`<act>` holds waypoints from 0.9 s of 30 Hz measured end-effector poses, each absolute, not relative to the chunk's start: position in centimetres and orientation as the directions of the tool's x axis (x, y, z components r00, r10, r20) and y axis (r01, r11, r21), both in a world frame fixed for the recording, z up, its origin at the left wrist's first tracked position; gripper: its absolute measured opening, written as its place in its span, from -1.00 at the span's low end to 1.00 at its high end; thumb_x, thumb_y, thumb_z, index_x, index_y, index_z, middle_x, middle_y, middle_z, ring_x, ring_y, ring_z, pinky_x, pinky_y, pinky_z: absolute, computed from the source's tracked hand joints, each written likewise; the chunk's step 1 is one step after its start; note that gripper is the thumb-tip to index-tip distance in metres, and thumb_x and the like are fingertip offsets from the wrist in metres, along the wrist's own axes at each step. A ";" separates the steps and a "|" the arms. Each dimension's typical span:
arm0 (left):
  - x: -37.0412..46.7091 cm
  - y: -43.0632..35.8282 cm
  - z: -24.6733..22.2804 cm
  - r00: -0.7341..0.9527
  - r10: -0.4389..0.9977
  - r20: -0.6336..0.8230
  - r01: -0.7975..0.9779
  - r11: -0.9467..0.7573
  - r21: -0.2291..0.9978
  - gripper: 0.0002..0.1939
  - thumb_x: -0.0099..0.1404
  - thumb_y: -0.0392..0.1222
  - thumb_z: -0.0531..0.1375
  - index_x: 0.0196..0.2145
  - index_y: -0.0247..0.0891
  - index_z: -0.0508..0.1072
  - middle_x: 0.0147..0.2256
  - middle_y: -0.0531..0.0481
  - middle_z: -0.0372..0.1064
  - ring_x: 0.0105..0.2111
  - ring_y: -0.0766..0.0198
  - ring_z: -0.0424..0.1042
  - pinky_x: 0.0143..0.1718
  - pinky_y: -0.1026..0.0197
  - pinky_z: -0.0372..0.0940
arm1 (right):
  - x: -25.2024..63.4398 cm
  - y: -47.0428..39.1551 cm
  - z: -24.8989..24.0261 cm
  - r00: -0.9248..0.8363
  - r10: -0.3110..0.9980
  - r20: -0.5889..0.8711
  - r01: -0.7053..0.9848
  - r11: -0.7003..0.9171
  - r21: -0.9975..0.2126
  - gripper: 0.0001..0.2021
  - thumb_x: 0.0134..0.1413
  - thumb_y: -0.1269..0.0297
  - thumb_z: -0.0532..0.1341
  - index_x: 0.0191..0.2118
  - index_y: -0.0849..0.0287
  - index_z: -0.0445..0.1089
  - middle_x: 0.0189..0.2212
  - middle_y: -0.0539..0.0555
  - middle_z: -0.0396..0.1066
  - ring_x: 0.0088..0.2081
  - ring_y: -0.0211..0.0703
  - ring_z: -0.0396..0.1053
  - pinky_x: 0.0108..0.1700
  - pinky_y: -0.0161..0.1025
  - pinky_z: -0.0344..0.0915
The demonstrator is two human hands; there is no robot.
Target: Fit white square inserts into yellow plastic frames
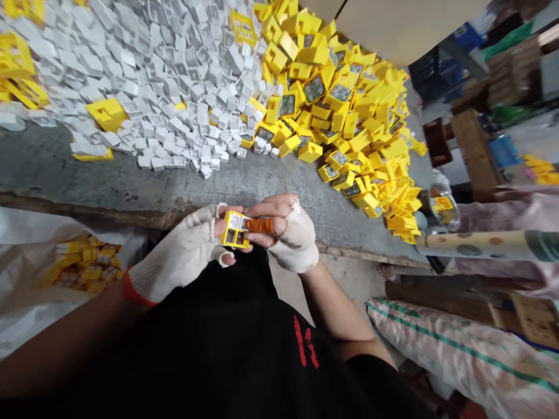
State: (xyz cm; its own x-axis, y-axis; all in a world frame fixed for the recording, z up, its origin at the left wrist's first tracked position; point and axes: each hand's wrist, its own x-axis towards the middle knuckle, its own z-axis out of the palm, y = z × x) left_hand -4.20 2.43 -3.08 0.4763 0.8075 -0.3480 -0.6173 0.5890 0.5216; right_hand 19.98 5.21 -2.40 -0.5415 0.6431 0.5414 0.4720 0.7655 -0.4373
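Note:
My left hand (192,247), in a white fingerless glove with an orange cuff, grips a small yellow frame (229,237) by its left side. The frame has square compartments; white material shows in the upper part and the lower openings look dark. My right hand (290,233), also gloved, is closed around an orange-handled tool (261,225). The tool's front end meets the frame's upper right part; its tip cannot be made out. Both hands are at the near edge of the grey table (244,180).
Small white pieces (174,87) are heaped at the back left, yellow parts (349,116) at the back right. A bag (82,265) of yellow parts lies at lower left. At right are a metal bowl (452,212), a patterned tube (493,244) and a striped sack (463,349).

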 end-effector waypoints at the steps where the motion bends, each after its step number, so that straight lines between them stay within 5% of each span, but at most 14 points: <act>1: -4.4 2.6 -3.1 0.472 0.808 -0.353 -0.620 0.589 0.518 -0.60 0.15 -0.07 0.73 -0.11 -0.14 0.78 -0.21 -0.02 0.73 -0.35 0.10 0.72 -0.49 0.26 0.57 | 20.2 5.4 -2.2 -0.582 0.620 0.527 0.444 0.785 -0.433 -0.76 0.58 -0.07 0.34 -0.03 -0.14 0.74 0.00 0.05 0.78 -0.03 0.05 0.65 0.07 0.09 0.57; 4: -4.6 3.1 -3.2 0.388 0.842 -0.375 -0.657 0.538 0.529 -0.63 0.24 -0.06 0.69 -0.08 -0.16 0.76 -0.20 -0.05 0.72 -0.32 0.12 0.71 -0.46 0.26 0.57 | 21.1 7.2 -2.0 -0.569 0.656 0.496 0.452 0.753 -0.478 -0.69 0.61 -0.11 0.29 0.11 -0.12 0.73 0.06 0.07 0.76 -0.01 0.02 0.66 0.06 0.04 0.59; 7: -4.4 3.7 -3.0 0.302 0.864 -0.403 -0.680 0.491 0.544 -0.58 0.17 -0.04 0.72 -0.11 -0.14 0.72 -0.15 -0.02 0.73 -0.26 0.09 0.71 -0.43 0.25 0.57 | 21.6 12.0 -2.6 -0.296 0.839 0.456 0.662 0.524 -0.536 -0.75 0.56 0.07 0.31 0.13 -0.06 0.70 -0.03 0.07 0.75 -0.03 0.05 0.66 0.10 0.07 0.61; 12: -4.1 4.2 -2.9 0.272 0.866 -0.420 -0.692 0.479 0.540 -0.58 0.19 -0.02 0.71 -0.14 -0.12 0.66 -0.16 0.02 0.72 -0.27 0.08 0.72 -0.45 0.24 0.55 | 20.1 21.5 -3.9 -0.143 0.968 0.206 0.937 0.199 -0.288 -0.78 0.29 0.19 0.49 -0.01 0.10 0.63 -0.08 0.21 0.73 -0.02 0.28 0.64 0.17 0.28 0.55; 16: -4.2 4.1 -3.0 0.253 0.871 -0.422 -0.718 0.461 0.522 -0.64 0.27 -0.06 0.66 -0.11 -0.15 0.65 -0.16 0.00 0.72 -0.28 0.07 0.73 -0.46 0.23 0.56 | 19.4 22.1 -4.2 -0.177 0.965 0.193 0.945 0.221 -0.242 -0.89 0.39 0.17 0.37 -0.12 0.07 0.57 -0.11 0.22 0.71 -0.01 0.29 0.62 0.22 0.34 0.49; 22: -3.6 3.9 -2.8 0.218 0.909 -0.357 -0.722 0.396 0.567 -0.74 0.32 -0.19 0.60 -0.11 -0.13 0.67 -0.13 0.03 0.71 -0.22 0.05 0.76 -0.37 0.21 0.60 | 20.9 13.7 -4.1 -0.231 0.900 0.369 0.708 0.415 -0.571 -0.79 0.31 0.07 0.42 -0.02 -0.03 0.58 -0.16 0.01 0.68 -0.14 0.02 0.59 0.14 0.13 0.53; 27: -2.7 3.5 -2.4 0.165 0.943 -0.287 -0.691 0.319 0.648 -0.70 0.27 -0.20 0.63 -0.08 -0.14 0.71 -0.08 -0.01 0.72 -0.21 0.15 0.70 -0.30 0.23 0.61 | 20.1 7.8 -3.8 -0.167 0.859 0.484 0.586 0.481 -0.653 -0.77 0.42 -0.09 0.39 -0.06 -0.08 0.55 -0.15 0.04 0.69 -0.10 0.08 0.62 0.09 0.16 0.54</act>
